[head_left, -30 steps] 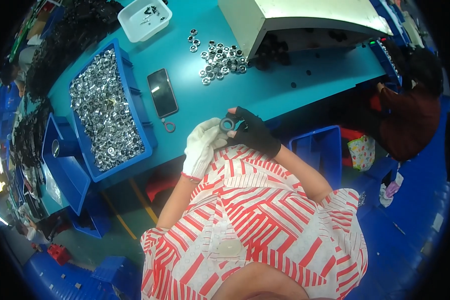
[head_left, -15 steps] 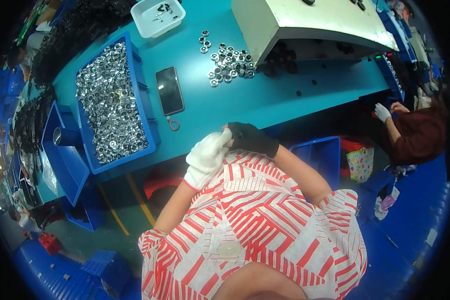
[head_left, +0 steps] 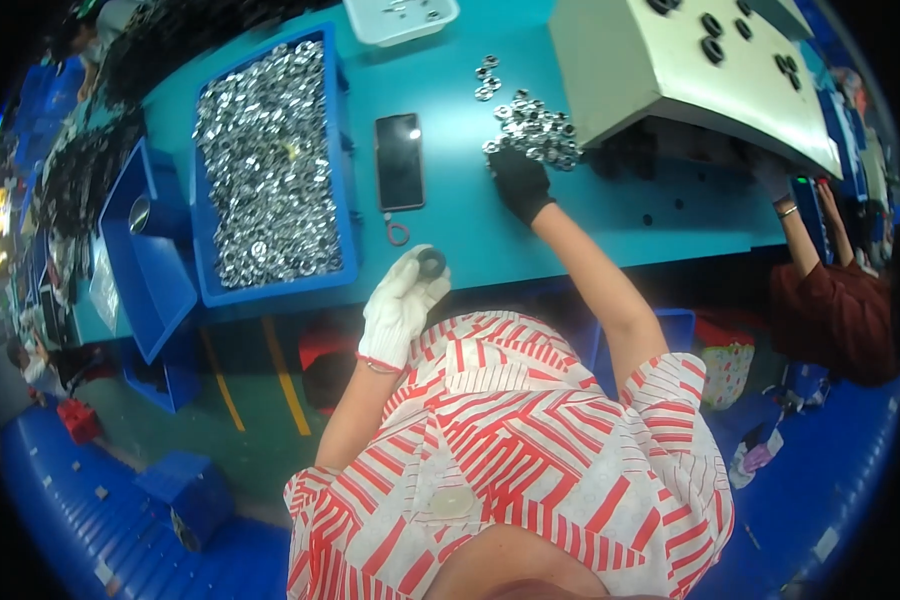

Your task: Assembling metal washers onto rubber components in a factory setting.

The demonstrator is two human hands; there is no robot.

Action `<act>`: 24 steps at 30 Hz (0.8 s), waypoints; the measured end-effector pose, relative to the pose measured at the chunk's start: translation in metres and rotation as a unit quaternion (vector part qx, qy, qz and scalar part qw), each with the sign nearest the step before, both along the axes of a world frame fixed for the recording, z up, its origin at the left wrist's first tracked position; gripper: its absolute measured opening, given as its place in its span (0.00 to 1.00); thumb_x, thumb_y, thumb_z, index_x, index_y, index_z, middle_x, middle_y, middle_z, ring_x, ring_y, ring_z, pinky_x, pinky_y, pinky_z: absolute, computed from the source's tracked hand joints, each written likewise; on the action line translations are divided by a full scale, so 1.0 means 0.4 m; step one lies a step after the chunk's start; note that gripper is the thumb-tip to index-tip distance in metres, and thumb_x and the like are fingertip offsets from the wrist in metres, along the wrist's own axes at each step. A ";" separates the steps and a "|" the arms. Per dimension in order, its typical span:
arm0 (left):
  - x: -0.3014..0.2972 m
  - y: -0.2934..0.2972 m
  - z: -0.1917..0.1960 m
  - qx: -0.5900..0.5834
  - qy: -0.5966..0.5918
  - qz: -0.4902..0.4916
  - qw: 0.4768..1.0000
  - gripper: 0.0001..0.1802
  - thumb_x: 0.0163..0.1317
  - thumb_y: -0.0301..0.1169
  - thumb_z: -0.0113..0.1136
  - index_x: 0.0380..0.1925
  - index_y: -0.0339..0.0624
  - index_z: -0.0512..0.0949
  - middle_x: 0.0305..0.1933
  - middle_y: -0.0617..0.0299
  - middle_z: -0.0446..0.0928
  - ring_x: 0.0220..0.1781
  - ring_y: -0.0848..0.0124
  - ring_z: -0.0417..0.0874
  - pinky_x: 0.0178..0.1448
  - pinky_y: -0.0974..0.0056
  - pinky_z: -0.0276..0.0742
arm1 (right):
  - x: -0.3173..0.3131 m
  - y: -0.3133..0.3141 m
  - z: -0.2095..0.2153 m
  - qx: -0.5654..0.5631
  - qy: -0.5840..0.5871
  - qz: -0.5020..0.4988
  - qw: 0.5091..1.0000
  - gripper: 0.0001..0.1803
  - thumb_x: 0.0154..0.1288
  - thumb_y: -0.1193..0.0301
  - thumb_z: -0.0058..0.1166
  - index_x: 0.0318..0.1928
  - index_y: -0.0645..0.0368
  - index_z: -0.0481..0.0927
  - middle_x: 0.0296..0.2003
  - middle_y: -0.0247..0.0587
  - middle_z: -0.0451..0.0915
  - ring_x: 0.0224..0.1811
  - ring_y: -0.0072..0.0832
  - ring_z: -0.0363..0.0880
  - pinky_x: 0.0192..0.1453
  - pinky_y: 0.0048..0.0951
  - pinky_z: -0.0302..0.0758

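at ten o'clock we see the blue bin (head_left: 348, 180) of metal rings, then our white-gloved left hand (head_left: 402, 300) pinching a dark round part (head_left: 431, 263), and at one o'clock our black-gloved right hand (head_left: 519, 181) with fingers spread on the loose ring pile (head_left: 532, 125).

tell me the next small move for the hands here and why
Probably close the right hand on one ring from the loose pile of small metal rings it already rests against, since the left hand holds a small dark round part near the table edge.
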State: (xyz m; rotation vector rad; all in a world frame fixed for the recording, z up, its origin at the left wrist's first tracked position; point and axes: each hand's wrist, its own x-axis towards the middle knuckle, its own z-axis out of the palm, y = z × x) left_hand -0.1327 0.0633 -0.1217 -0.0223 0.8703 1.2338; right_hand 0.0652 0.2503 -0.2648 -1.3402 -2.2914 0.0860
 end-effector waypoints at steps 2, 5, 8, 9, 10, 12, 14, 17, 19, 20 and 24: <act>-0.011 -0.002 0.009 0.013 -0.023 0.009 1.000 0.15 0.67 0.27 0.48 0.51 0.29 0.68 0.45 0.48 0.74 0.45 0.56 0.79 0.48 0.57 0.83 | 0.003 -0.003 0.013 -0.011 -0.027 0.011 1.000 0.08 0.59 0.72 0.46 0.38 0.53 0.77 0.41 0.48 0.76 0.40 0.41 0.78 0.38 0.41 0.76; -0.008 -0.003 0.015 0.023 -0.023 0.016 0.999 0.15 0.67 0.25 0.48 0.51 0.29 0.68 0.45 0.49 0.74 0.46 0.56 0.79 0.49 0.58 0.83 | 0.010 -0.047 0.064 -0.052 -0.021 0.018 0.998 0.04 0.58 0.71 0.48 0.33 0.54 0.76 0.33 0.44 0.76 0.37 0.41 0.78 0.37 0.41 0.75; -0.003 -0.014 0.003 0.042 -0.004 0.005 0.999 0.15 0.65 0.24 0.49 0.51 0.29 0.69 0.46 0.50 0.74 0.47 0.58 0.79 0.49 0.59 0.83 | 0.008 -0.126 0.111 -0.150 0.029 -0.005 0.988 0.07 0.55 0.68 0.55 0.34 0.55 0.76 0.31 0.40 0.77 0.32 0.37 0.80 0.36 0.38 0.76; 0.000 -0.012 -0.004 0.054 0.010 -0.007 0.998 0.15 0.65 0.23 0.50 0.51 0.30 0.69 0.46 0.50 0.74 0.47 0.59 0.80 0.50 0.60 0.83 | 0.011 -0.155 0.123 -0.178 0.137 0.000 0.975 0.09 0.54 0.68 0.58 0.35 0.55 0.76 0.32 0.40 0.79 0.33 0.36 0.80 0.37 0.36 0.76; 0.006 -0.009 -0.006 0.055 0.006 -0.010 0.998 0.15 0.65 0.23 0.50 0.51 0.30 0.69 0.46 0.50 0.74 0.47 0.59 0.80 0.50 0.60 0.83 | 0.012 -0.187 0.138 -0.202 0.242 0.005 0.949 0.12 0.53 0.67 0.61 0.37 0.56 0.77 0.34 0.40 0.80 0.33 0.34 0.81 0.38 0.34 0.77; 0.019 -0.005 -0.006 0.065 0.033 -0.038 0.997 0.16 0.64 0.24 0.51 0.51 0.31 0.69 0.47 0.51 0.75 0.46 0.62 0.80 0.50 0.61 0.83 | 0.007 -0.246 0.223 -0.254 0.330 0.033 0.908 0.16 0.52 0.68 0.64 0.42 0.57 0.77 0.37 0.39 0.81 0.34 0.31 0.81 0.39 0.29 0.77; 0.035 0.005 0.007 0.086 0.012 -0.069 0.994 0.16 0.63 0.23 0.52 0.51 0.31 0.69 0.48 0.51 0.75 0.46 0.64 0.80 0.51 0.62 0.81 | 0.010 -0.306 0.339 -0.299 0.377 0.071 0.874 0.14 0.54 0.70 0.62 0.42 0.57 0.77 0.38 0.38 0.80 0.32 0.29 0.81 0.37 0.27 0.76; 0.086 0.013 0.050 0.100 0.018 -0.090 0.991 0.17 0.61 0.22 0.52 0.51 0.31 0.70 0.49 0.51 0.76 0.45 0.65 0.80 0.51 0.64 0.80 | 0.026 -0.350 0.384 -0.259 0.302 0.104 0.911 0.14 0.57 0.74 0.59 0.45 0.57 0.76 0.39 0.38 0.79 0.33 0.26 0.80 0.37 0.25 0.75; 0.111 0.010 0.050 0.092 0.044 -0.082 0.991 0.17 0.61 0.22 0.52 0.50 0.30 0.70 0.49 0.50 0.76 0.45 0.66 0.81 0.51 0.64 0.80 | 0.040 -0.360 0.380 -0.228 0.286 0.099 0.926 0.14 0.56 0.73 0.59 0.45 0.56 0.77 0.38 0.37 0.79 0.33 0.27 0.80 0.37 0.26 0.76; 0.117 0.010 0.039 0.089 0.059 -0.087 0.990 0.17 0.61 0.22 0.53 0.51 0.30 0.70 0.49 0.49 0.76 0.44 0.66 0.81 0.52 0.64 0.80 | 0.046 -0.363 0.375 -0.198 0.268 0.101 0.937 0.15 0.56 0.73 0.60 0.45 0.56 0.77 0.38 0.37 0.79 0.32 0.28 0.80 0.36 0.26 0.76; 0.141 0.006 0.037 0.086 0.108 -0.096 0.986 0.18 0.62 0.22 0.51 0.53 0.29 0.68 0.48 0.52 0.75 0.45 0.67 0.81 0.53 0.63 0.80 | 0.071 -0.376 0.352 -0.198 0.264 0.107 0.938 0.16 0.54 0.72 0.61 0.44 0.55 0.77 0.39 0.37 0.79 0.33 0.30 0.81 0.36 0.27 0.77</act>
